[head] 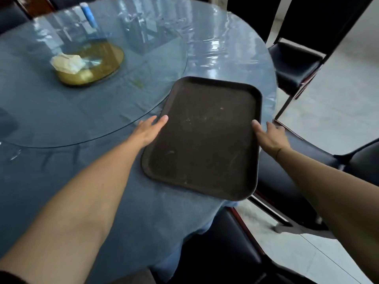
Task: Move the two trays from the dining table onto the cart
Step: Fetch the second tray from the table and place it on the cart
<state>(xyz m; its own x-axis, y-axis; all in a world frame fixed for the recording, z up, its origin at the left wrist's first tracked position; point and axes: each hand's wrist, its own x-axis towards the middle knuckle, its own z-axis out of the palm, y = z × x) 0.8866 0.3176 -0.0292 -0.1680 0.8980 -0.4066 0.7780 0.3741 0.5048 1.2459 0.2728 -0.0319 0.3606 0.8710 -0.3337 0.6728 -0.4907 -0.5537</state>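
A dark brown rectangular tray point(205, 138) lies flat near the right edge of the round dining table point(102, 191), its near corner overhanging the edge. My left hand point(148, 130) rests against the tray's left rim with fingers extended. My right hand point(270, 137) touches the right rim, thumb on top of the edge and fingers spread. Neither hand is closed around the tray. Only one tray shows, and no cart is in view.
A glass turntable point(61, 111) covers the table's middle, carrying a gold disc point(106, 58) with crumpled white paper point(68, 63). A blue-and-white cylinder point(88, 14) stands at the back. Black chairs point(295, 66) crowd the right side and the near edge.
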